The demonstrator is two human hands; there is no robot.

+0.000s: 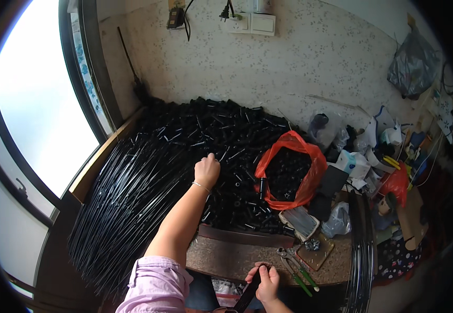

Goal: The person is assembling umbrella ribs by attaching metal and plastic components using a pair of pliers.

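My left hand (207, 170) reaches out over a heap of short black tube-like parts (205, 122), its fingers curled down among them. Whatever those fingers grip is hidden behind the hand. At the table's front edge, close to my body, my right hand (268, 284) is closed around a dark, long black piece (248, 295); its exact kind is unclear. To the left of my forearm lies a big spread bundle of thin black rods (127, 208). Pliers with green handles (298, 271) rest on the tabletop just right of my right hand.
Right of the heap stands an open red plastic bag (317, 175) of small black parts. Near it lie a tray of thin pins (300, 223), a shallow tray (315, 254) with small metal pieces, and another rod bundle (361, 255). Clutter crowds the right; a window (38, 94) is left.
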